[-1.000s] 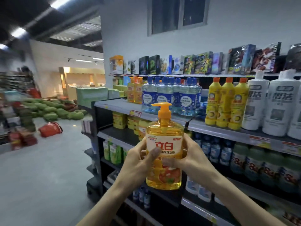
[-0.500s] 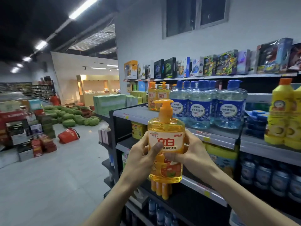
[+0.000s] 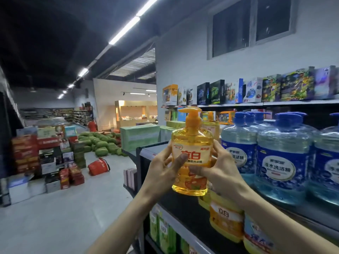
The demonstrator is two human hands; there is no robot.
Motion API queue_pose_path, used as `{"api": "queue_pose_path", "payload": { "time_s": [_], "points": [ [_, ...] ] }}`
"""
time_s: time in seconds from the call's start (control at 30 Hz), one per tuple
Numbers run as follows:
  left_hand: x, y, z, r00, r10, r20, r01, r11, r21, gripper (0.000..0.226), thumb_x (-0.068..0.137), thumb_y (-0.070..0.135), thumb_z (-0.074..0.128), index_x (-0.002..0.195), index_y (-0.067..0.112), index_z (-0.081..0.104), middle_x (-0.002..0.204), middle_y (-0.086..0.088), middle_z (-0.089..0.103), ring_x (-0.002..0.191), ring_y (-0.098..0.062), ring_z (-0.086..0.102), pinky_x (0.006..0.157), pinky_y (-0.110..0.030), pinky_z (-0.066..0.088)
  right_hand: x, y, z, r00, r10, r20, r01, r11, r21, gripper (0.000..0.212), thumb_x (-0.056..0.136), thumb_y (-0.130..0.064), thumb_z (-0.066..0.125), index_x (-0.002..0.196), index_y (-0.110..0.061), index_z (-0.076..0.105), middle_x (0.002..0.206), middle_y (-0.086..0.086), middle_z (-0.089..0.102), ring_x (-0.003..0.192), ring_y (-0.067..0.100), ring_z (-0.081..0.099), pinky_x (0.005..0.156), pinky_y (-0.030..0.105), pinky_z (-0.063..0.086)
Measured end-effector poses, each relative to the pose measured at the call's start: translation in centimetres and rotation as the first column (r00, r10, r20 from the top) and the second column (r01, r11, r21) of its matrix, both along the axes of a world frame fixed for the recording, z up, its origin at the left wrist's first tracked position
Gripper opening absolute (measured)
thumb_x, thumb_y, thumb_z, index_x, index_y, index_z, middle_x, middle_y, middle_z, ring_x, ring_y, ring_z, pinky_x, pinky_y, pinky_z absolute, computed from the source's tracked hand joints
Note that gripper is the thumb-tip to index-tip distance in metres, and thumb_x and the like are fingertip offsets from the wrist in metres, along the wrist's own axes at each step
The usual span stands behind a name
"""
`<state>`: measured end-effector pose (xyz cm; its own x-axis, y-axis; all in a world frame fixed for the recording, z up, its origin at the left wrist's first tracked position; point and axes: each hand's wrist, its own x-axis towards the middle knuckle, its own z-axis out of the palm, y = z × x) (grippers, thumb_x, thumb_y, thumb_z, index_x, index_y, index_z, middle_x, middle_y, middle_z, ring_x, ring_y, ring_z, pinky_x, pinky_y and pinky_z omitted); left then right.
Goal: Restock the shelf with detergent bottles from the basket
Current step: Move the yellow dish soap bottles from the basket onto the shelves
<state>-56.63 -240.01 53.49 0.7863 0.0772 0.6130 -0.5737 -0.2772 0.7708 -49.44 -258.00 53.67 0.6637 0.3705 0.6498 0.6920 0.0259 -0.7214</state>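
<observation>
Shifted left along aisle: orange pump bottle (image 3: 191, 154) now level with shelf (image 3: 145, 152) end, beside blue jugs (image 3: 280, 162). Left hand (image 3: 161, 173), right hand (image 3: 220, 169) both clasp it. Not shelved yet, looks close tho.

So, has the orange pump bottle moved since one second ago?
Yes. The orange pump bottle rose from below the blue bottles to their left side, level with them.

The orange pump bottle (image 3: 191, 154) reads 立白; the blue bottle (image 3: 279, 168) reads 冷水洗洁精.
</observation>
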Motion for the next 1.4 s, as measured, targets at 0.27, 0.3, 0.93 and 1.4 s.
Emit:
{"api": "queue_pose_path", "payload": {
  "time_s": [0.27, 0.3, 0.93, 1.4],
  "points": [
    [10.0, 6.4, 1.4, 0.996, 0.064, 0.065, -0.069, 0.995, 0.071, 0.043, 0.105, 0.037, 0.058, 0.146, 0.025, 0.054, 0.134, 0.004, 0.071, 0.125, -0.013, 0.067, 0.101, -0.045, 0.06, 9.7, 6.9, 0.9, 0.991, -0.053, 0.125, 0.047, 0.998, 0.043, 0.073, 0.082, -0.015, 0.089, 0.144, -0.022, 0.05, 0.121, -0.017, 0.069, 0.111, -0.002, 0.068, 0.089, 0.021, 0.06],
    [11.3, 7.3, 1.4, 0.995, 0.065, 0.072, -0.071, 0.994, 0.082, 0.043, 0.106, 0.037, 0.057, 0.147, 0.026, 0.053, 0.134, 0.004, 0.07, 0.125, -0.013, 0.067, 0.101, -0.046, 0.059, 10.9, 7.8, 0.8, 0.989, -0.063, 0.132, 0.058, 0.997, 0.043, 0.075, 0.083, -0.016, 0.089, 0.145, -0.022, 0.049, 0.123, -0.017, 0.068, 0.112, -0.001, 0.068, 0.09, 0.021, 0.06],
    [34.9, 25.2, 1.2, 0.99, -0.128, 0.06, 0.124, 0.99, 0.065, 0.05, 0.101, 0.056, 0.057, 0.144, 0.032, 0.056, 0.125, 0.005, 0.076, 0.117, -0.017, 0.072, 0.101, -0.052, 0.058, 30.0, 24.6, 0.4, 0.904, -0.39, 0.178, 0.411, 0.906, -0.103, 0.058, 0.088, -0.021, 0.086, 0.133, -0.027, 0.051, 0.117, -0.013, 0.07, 0.104, -0.004, 0.069, 0.082, 0.015, 0.057],
    [43.4, 26.8, 0.3, 0.973, -0.19, -0.131, 0.202, 0.976, 0.082, 0.029, 0.109, 0.05, 0.046, 0.126, 0.035, 0.063, 0.113, 0.01, 0.076, 0.106, -0.01, 0.074, 0.089, -0.037, 0.064, 35.5, 26.2, -0.6, 0.859, -0.509, 0.06, 0.509, 0.833, -0.219, 0.054, 0.094, -0.034, 0.077, 0.14, -0.029, 0.05, 0.123, -0.017, 0.071, 0.109, -0.003, 0.069, 0.092, 0.023, 0.06]
  ]
}}
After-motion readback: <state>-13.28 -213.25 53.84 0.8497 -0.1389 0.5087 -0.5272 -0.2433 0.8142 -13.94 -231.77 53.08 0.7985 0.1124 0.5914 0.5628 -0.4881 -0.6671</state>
